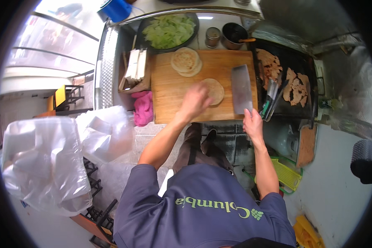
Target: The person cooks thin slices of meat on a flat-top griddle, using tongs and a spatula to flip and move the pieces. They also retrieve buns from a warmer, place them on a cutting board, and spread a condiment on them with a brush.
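Note:
My right hand (253, 125) grips the handle of a wide-bladed cleaver (241, 88). Its blade lies over the right side of a wooden cutting board (167, 99) and points away from me. A round flatbread (216, 91) rests near the middle of the board. My left hand (194, 100), blurred by motion, is at this bread's left edge and covers part of it; whether the fingers hold it is unclear. Farther back, two more round flatbreads (186, 60) lie stacked, the upper one browned on top.
Behind the board are a bowl of shredded lettuce (170, 31), a lidded jar (213, 37) and a dark pot (234, 34). A black griddle (290, 113) at right bears meat pieces (295, 88) and tongs (268, 99). Paper sleeves (135, 66), a pink cloth (143, 108) and plastic bags (46, 164) are at left.

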A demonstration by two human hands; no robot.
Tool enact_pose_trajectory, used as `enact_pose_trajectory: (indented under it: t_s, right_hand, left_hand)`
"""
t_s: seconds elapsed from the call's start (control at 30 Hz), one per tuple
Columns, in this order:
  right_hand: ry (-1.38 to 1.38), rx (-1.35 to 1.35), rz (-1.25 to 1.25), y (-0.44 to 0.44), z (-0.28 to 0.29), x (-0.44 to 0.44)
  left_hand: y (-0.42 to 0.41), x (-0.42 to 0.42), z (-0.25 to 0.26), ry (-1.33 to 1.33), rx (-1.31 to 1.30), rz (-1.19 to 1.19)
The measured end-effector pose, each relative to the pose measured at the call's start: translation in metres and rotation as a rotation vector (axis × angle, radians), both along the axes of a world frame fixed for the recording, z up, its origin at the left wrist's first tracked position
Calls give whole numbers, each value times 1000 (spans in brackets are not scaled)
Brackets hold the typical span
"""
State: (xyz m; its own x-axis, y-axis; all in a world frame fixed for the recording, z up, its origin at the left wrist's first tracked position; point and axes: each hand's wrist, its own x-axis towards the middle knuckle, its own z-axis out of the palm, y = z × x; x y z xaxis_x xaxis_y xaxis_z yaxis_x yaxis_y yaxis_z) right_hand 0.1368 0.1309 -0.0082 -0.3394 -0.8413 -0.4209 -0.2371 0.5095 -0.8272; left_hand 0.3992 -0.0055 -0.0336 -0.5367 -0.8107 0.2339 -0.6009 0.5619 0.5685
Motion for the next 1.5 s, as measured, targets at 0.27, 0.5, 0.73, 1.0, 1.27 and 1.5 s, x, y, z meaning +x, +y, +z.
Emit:
enact_pose_trajectory:
  t_s: [0.27,0.5,0.73,1.0,1.27,1.5]
  right_hand:
    - [-59,28,-8,11,18,7]
    - [-148,5,-92,21,14,8]
    - [-191,154,-47,26,-7,17]
    - [-286,207,-116,31,-11,11]
    - [-362,186,25,46,-19,12]
    - [-459,265,13,47,-23,14]
  left_hand:
    - [-89,137,46,-405,-527,789]
    - [-82,101,102,-40,-634,578]
    - [4,-40,-2,-53,-65,73]
    - [28,-55,-14,-199,16,33]
    - [29,-45,-19,-261,-41,-21]
    - [23,-41,-15,-175,6,-88]
